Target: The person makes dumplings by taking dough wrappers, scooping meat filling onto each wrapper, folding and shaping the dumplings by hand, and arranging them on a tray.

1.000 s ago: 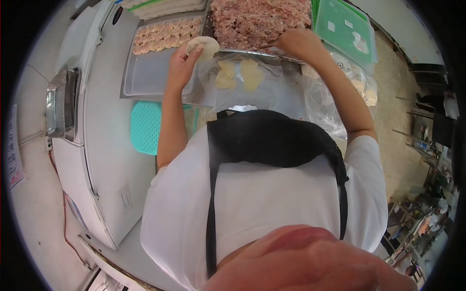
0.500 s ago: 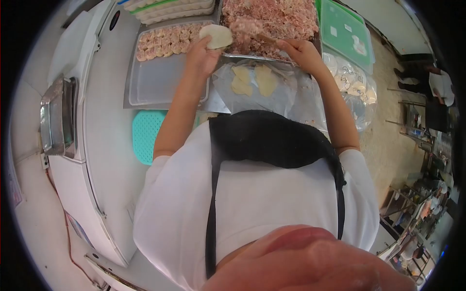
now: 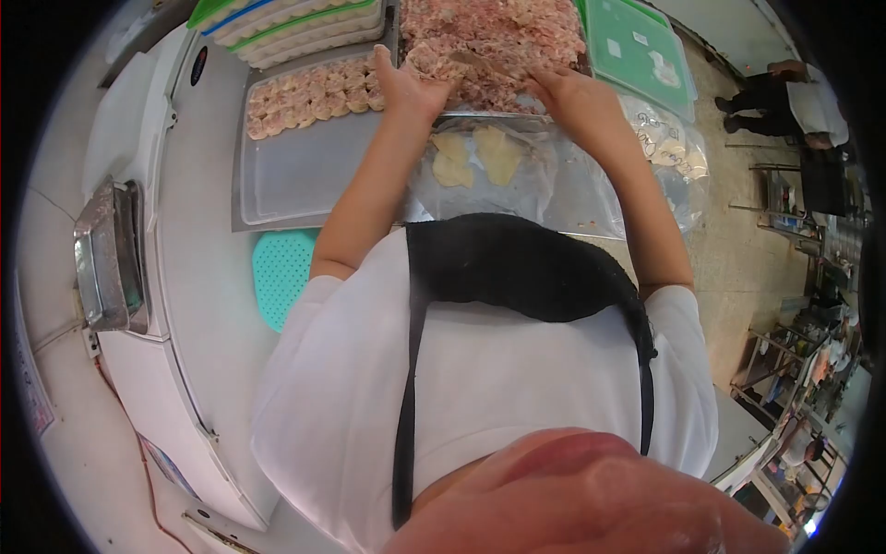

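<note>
My left hand [image 3: 413,90] is cupped at the near edge of the minced meat, its thumb raised and fingers curved. Meat-coloured filling shows at its palm, and the round dough wrapper seen there earlier is hidden or covered. My right hand [image 3: 574,97] is closed around the end of a flat wooden spatula [image 3: 480,64], whose blade points left over the minced meat [image 3: 498,28] in a large metal tray. Left of my left hand, rows of filled dumplings [image 3: 309,95] sit on a tray [image 3: 300,180]. Two pale dough wrappers [image 3: 453,162] lie on clear plastic between my forearms.
Stacked lidded containers [image 3: 295,28] stand at the back left. Beyond my right hand are a green-lidded box [image 3: 641,55] and marked plastic bags [image 3: 666,138]. A turquoise perforated piece [image 3: 280,277] lies near my left elbow. Another person [image 3: 794,102] stands at far right.
My left hand has moved right relative to the trays, towards the spatula. Its pale wrapper no longer shows. The spatula's blade now shows more plainly, and the whole view has shifted slightly.
</note>
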`<state>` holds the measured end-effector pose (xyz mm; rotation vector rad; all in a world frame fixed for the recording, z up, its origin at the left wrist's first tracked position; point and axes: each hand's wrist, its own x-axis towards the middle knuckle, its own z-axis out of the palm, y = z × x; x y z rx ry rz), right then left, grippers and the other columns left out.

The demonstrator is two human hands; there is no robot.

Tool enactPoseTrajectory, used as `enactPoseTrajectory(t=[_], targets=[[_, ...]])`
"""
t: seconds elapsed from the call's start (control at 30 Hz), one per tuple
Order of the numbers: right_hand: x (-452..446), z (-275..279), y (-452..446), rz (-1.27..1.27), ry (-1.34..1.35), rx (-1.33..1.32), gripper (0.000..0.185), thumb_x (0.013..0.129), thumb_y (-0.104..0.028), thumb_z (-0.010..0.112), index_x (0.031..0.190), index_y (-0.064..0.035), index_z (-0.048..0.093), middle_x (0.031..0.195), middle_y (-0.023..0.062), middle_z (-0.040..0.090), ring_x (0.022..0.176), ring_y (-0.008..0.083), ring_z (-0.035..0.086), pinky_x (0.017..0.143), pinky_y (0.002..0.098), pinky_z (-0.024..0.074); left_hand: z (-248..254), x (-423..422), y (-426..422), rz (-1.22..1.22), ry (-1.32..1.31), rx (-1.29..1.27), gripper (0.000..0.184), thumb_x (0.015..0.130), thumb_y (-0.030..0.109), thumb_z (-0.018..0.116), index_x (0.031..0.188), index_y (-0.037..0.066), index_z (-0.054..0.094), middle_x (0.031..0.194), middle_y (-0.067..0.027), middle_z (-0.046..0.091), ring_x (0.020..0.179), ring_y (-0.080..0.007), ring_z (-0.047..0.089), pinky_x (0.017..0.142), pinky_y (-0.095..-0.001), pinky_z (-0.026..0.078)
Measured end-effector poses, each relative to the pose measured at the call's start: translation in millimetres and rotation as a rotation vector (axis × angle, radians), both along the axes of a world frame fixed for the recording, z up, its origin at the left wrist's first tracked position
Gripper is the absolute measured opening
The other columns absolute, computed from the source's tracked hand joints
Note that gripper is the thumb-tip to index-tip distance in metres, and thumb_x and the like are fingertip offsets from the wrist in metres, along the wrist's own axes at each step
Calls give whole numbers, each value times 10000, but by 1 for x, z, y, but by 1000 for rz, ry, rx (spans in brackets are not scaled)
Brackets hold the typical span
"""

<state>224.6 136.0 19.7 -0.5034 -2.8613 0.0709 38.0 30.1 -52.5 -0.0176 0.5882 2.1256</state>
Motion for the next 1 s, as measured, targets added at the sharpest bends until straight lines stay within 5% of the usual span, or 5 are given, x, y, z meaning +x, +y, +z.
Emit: enactPoseTrajectory(t=[0.4, 0.5, 0.8, 0.87, 1.0], targets=[[5, -5, 32, 236, 87, 30, 249, 882, -190, 558, 1097, -83, 623, 788, 96, 605, 748, 285, 628, 626, 395, 493, 32, 21, 16, 127, -93, -96, 583, 888, 514, 497, 1218, 33, 489, 1068, -131, 578, 977, -320, 531, 832, -485, 461], [18, 7, 65, 347, 369, -417, 273, 919, -247, 537, 1090, -55, 630, 737, 106, 601, 689, 244, 619, 610, 350, 476, 46, 33, 14, 103, 100, 117, 515, 863, 334, 604, 1278, 63, 467, 1056, -126, 581, 970, -267, 535, 825, -419, 469], [52, 32, 90, 338, 48, -719, 351, 966, -336, 487, 1038, -30, 644, 606, 15, 457, 564, 106, 433, 536, 264, 367, 69, 42, 9, 99, 1948, -484, 604, 800, 173, 709, 1337, 117, 437, 1280, -143, 523, 1211, -197, 483, 933, -326, 447], [54, 27, 96, 351, 126, -739, 346, 969, -335, 481, 1034, -37, 646, 605, 0, 454, 549, 95, 421, 524, 254, 355, 62, 35, 14, -217, 1383, -641, 588, 817, 176, 694, 1334, 83, 431, 1296, -139, 513, 1213, -209, 491, 924, -319, 461], [50, 17, 115, 247, 130, -824, 342, 974, -330, 471, 1052, -48, 648, 606, -12, 445, 538, 80, 407, 513, 239, 345, 52, 50, 23, -146, 258, -35, 552, 843, 136, 656, 1326, 23, 416, 1257, -115, 539, 1123, -212, 563, 914, -302, 480]])
